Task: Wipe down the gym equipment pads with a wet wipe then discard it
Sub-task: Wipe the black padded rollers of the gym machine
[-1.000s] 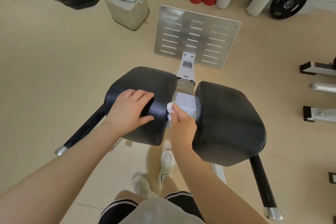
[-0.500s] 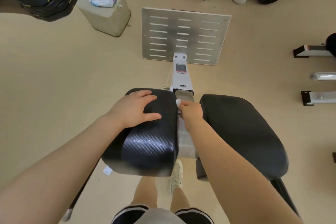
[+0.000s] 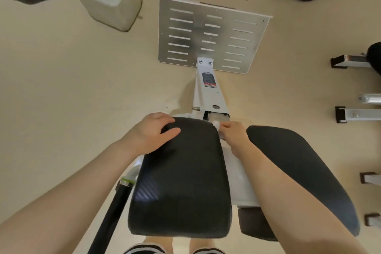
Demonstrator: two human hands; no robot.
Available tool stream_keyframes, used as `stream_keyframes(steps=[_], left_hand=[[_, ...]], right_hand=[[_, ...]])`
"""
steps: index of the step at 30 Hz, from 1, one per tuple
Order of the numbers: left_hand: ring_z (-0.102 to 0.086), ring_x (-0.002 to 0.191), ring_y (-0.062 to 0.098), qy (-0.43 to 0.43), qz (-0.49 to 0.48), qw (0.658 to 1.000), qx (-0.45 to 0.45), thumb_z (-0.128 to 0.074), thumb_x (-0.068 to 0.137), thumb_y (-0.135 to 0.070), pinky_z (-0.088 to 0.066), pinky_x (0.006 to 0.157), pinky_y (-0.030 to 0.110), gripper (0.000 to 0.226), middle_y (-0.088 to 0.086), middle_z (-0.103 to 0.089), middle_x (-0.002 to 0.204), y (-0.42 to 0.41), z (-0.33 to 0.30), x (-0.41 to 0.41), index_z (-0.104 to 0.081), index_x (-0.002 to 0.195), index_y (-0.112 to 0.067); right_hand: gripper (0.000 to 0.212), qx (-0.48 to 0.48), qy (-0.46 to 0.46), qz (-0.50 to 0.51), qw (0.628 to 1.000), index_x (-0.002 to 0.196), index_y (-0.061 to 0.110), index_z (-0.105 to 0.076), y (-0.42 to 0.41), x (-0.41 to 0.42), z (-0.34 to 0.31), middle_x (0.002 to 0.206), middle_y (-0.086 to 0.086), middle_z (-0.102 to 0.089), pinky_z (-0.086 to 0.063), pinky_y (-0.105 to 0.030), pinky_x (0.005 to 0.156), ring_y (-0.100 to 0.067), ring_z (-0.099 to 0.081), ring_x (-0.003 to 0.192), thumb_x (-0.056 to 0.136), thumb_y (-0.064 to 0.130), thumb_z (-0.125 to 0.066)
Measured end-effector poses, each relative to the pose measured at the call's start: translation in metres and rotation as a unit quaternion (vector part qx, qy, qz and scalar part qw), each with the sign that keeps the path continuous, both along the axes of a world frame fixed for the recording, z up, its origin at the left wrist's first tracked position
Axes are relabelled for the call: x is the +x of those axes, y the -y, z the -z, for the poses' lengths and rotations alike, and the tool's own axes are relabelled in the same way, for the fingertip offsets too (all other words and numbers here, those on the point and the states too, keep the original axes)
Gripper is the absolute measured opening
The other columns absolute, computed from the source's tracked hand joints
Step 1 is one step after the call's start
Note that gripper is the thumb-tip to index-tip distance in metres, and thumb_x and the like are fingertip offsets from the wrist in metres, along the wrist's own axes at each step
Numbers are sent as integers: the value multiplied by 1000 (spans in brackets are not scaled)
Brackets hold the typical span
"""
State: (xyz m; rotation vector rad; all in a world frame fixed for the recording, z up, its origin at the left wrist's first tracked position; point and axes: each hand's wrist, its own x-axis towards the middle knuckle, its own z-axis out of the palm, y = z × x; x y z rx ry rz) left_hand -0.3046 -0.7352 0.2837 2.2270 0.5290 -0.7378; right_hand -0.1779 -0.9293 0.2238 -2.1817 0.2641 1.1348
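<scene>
Wet wipe [image 3: 215, 123] is showing as a small white wad at the far inner corner of the left pad [image 3: 181, 177], poking out just beyond the fingertips of the right hand [image 3: 233, 133], which is curling around it and pinching it. Left hand [image 3: 151, 133] is lying flat with fingers spread over that pad's far left corner. Right pad [image 3: 296, 171] is sitting beside the left pad, across the white frame [image 3: 208, 93].
</scene>
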Motion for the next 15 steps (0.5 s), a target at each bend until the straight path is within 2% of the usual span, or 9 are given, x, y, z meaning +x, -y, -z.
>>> stream_keyframes(steps=[1,3,5,7,10,13,15], left_hand=[[-32,132,16,5,3,1000,30,-45,93,-41,-20,107,20,49,0,-42,142,-7,3,-6,-46,135,-16],[-32,133,17,-18,-14,999,34,-45,93,-40,-22,107,23,51,0,-39,143,-16,12,-18,-41,138,-17],[-37,130,17,-59,-87,994,-40,-47,91,-44,-29,105,26,59,0,-38,144,-16,16,-27,-33,142,-17],[-45,124,16,-63,-182,976,-106,-52,88,-45,-34,100,27,64,-2,-42,142,-15,19,-31,-30,143,-19],[-54,109,11,-33,-232,964,-129,-54,88,-42,-40,94,26,53,-10,-53,127,-12,20,-36,-42,135,-24],[-54,98,4,-27,-269,947,-173,-56,88,-38,-39,78,15,42,-16,-54,113,-15,20,-43,-50,127,-27],[-56,87,0,-19,-285,942,-173,-57,87,-34,-38,71,8,27,-16,-59,104,-19,19,-49,-58,113,-26]], right_hand=[[25,6,8,-8,1000,64,2,-60,-9,4,1,65,0,-48,-32,-27,59,-16,-36,64,88,4,-50],[17,14,6,-34,999,79,4,-69,-29,13,3,73,4,-57,-39,-25,66,-13,-46,68,87,5,-54],[15,14,0,-106,994,91,6,-72,-45,20,6,85,1,-64,-42,-27,76,-14,-54,81,87,6,-58],[16,6,13,-225,974,95,7,-72,-63,24,9,92,-1,-65,-41,-26,80,-13,-55,87,86,9,-59],[17,26,17,-349,936,100,11,-71,-98,19,5,93,5,-63,-39,-21,81,-4,-53,82,88,11,-59],[19,55,33,-449,891,103,11,-69,-135,4,3,97,5,-61,-36,-17,82,-6,-51,90,90,11,-56],[17,84,27,-496,864,100,10,-69,-157,-11,-2,96,2,-61,-38,-19,82,-9,-53,91,89,10,-56]])
